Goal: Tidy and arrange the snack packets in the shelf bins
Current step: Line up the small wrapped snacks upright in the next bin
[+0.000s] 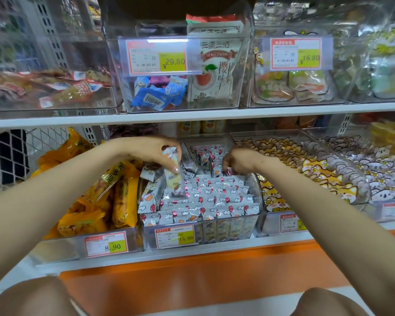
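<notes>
Both hands are inside the clear middle bin (258, 197) on the lower shelf, set apart from each other. The left hand (151, 151) grips one loose packet (173, 179) by its upper end. The packet hangs with its long axis near upright, and its lower end reaches the ordered rows (214, 197) just below. The right hand (240, 161), deeper in, appears to pinch a back-row packet (229, 171) with curled fingers. The rows lie below the held packet, toward the right hand. Judgement: the left hand is nearer and should seat it. Jumbled packets (149, 174) under the left hand are not yet sorted.
</notes>
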The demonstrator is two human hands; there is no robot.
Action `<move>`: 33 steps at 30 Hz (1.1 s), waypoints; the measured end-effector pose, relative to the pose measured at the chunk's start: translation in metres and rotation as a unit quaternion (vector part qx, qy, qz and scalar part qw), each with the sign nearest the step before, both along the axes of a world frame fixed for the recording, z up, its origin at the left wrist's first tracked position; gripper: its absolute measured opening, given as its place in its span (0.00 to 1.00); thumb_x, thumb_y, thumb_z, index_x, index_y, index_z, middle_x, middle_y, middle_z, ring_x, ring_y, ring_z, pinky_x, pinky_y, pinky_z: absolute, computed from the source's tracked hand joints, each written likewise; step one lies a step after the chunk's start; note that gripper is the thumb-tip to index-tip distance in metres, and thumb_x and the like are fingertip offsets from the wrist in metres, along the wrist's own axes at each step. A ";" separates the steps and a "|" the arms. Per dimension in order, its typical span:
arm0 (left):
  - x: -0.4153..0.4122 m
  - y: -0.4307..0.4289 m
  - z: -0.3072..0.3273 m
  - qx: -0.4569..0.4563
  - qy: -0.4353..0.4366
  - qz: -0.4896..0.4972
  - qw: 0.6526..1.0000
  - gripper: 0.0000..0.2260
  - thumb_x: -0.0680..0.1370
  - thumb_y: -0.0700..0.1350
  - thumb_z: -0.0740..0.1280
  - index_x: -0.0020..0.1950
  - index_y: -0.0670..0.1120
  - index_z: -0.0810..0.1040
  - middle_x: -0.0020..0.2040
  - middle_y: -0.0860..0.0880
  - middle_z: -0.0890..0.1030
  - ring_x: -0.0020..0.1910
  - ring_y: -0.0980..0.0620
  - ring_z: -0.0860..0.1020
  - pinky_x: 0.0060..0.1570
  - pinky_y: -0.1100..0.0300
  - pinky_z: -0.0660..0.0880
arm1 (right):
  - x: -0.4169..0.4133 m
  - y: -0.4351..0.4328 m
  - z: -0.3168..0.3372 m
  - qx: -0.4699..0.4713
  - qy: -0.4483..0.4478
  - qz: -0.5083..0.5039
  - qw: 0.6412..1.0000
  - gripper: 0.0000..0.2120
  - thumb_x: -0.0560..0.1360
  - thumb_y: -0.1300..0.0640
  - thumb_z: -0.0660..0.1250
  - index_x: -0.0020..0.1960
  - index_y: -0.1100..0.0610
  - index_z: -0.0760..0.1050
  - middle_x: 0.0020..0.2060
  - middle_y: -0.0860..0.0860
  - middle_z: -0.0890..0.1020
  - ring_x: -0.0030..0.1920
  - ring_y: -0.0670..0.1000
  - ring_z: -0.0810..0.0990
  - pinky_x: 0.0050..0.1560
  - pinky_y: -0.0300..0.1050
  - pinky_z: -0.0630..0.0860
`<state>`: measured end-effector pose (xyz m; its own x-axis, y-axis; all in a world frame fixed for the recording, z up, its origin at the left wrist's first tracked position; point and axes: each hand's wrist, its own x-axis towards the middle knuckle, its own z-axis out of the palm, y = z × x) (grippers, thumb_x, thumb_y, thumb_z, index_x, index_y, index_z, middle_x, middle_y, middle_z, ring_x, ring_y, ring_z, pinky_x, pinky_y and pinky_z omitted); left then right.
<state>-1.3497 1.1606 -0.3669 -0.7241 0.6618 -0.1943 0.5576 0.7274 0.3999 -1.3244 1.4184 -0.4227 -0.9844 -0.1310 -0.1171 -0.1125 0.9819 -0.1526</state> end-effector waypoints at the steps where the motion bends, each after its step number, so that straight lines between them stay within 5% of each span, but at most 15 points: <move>1: 0.001 0.003 0.000 0.006 -0.002 0.017 1.000 0.28 0.58 0.71 0.70 0.47 0.52 0.77 0.41 0.57 0.82 0.42 0.53 0.79 0.42 0.59 0.74 | 0.000 0.000 0.000 -0.021 0.004 0.001 1.000 0.17 0.75 0.69 0.57 0.56 0.57 0.79 0.47 0.49 0.79 0.41 0.45 0.75 0.39 0.37 0.71; 5: -0.001 0.023 -0.003 0.068 -0.032 0.096 0.993 0.08 0.75 0.51 0.67 0.43 0.49 0.74 0.35 0.52 0.81 0.29 0.58 0.74 0.27 0.71 0.69 | -0.002 0.005 -0.005 -0.095 0.035 0.000 0.995 0.15 0.76 0.67 0.58 0.53 0.54 0.79 0.51 0.49 0.81 0.49 0.49 0.79 0.50 0.43 0.75; 7: 0.000 0.034 -0.008 0.123 -0.032 0.131 0.983 0.12 0.72 0.54 0.70 0.49 0.50 0.74 0.47 0.47 0.82 0.38 0.56 0.77 0.38 0.70 0.75 | -0.003 0.006 -0.007 -0.109 0.050 -0.002 0.993 0.15 0.76 0.67 0.58 0.53 0.55 0.79 0.53 0.51 0.81 0.51 0.51 0.79 0.53 0.45 0.76; 10: -0.004 0.051 -0.020 0.178 0.003 0.144 0.973 0.22 0.70 0.50 0.74 0.59 0.45 0.73 0.59 0.44 0.78 0.55 0.47 0.77 0.60 0.54 0.73 | -0.004 0.007 -0.010 -0.115 0.071 -0.015 0.991 0.16 0.75 0.68 0.59 0.56 0.55 0.78 0.55 0.53 0.80 0.55 0.53 0.78 0.57 0.47 0.76; 16: -0.003 0.088 -0.030 0.137 0.052 0.081 0.986 0.19 0.75 0.44 0.70 0.62 0.43 0.69 0.57 0.43 0.77 0.47 0.49 0.76 0.42 0.61 0.73 | 0.001 0.010 -0.010 -0.155 0.143 -0.049 0.976 0.19 0.74 0.73 0.57 0.55 0.57 0.79 0.58 0.55 0.80 0.58 0.53 0.77 0.57 0.43 0.74; 22: -0.007 0.113 -0.047 -0.004 0.056 0.022 0.998 0.26 0.76 0.49 0.68 0.71 0.42 0.65 0.70 0.45 0.70 0.66 0.46 0.70 0.59 0.61 0.66 | 0.001 0.012 -0.011 -0.149 0.166 -0.050 0.974 0.14 0.76 0.68 0.59 0.54 0.58 0.80 0.57 0.54 0.80 0.57 0.55 0.78 0.61 0.47 0.73; 29: -0.014 0.124 -0.055 -0.002 0.080 0.032 0.996 0.22 0.74 0.47 0.71 0.65 0.42 0.71 0.62 0.44 0.75 0.57 0.46 0.74 0.48 0.62 0.66 | 0.000 0.010 -0.012 -0.130 0.172 -0.044 0.975 0.13 0.76 0.67 0.59 0.53 0.57 0.80 0.56 0.54 0.81 0.55 0.54 0.79 0.56 0.42 0.72; 32: -0.020 0.127 -0.062 -0.002 0.078 0.038 0.996 0.10 0.73 0.46 0.71 0.43 0.45 0.71 0.41 0.48 0.74 0.45 0.48 0.71 0.34 0.61 0.63 | 0.001 0.010 -0.011 -0.127 0.174 -0.045 0.975 0.13 0.77 0.67 0.59 0.53 0.58 0.80 0.57 0.54 0.80 0.55 0.53 0.78 0.53 0.40 0.70; 33: -0.022 0.127 -0.063 -0.006 0.071 0.043 0.997 0.13 0.74 0.45 0.71 0.38 0.46 0.67 0.37 0.50 0.71 0.43 0.48 0.70 0.31 0.62 0.61 | 0.001 0.009 -0.011 -0.126 0.174 -0.046 0.976 0.13 0.77 0.67 0.59 0.53 0.58 0.80 0.57 0.54 0.80 0.55 0.53 0.78 0.53 0.40 0.70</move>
<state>-1.3712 1.2875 -0.4298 -0.7986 0.5946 -0.0932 0.5438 0.7792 0.3118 -1.3233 1.4277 -0.4337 -0.9679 -0.0221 0.2504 -0.1141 0.9262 -0.3594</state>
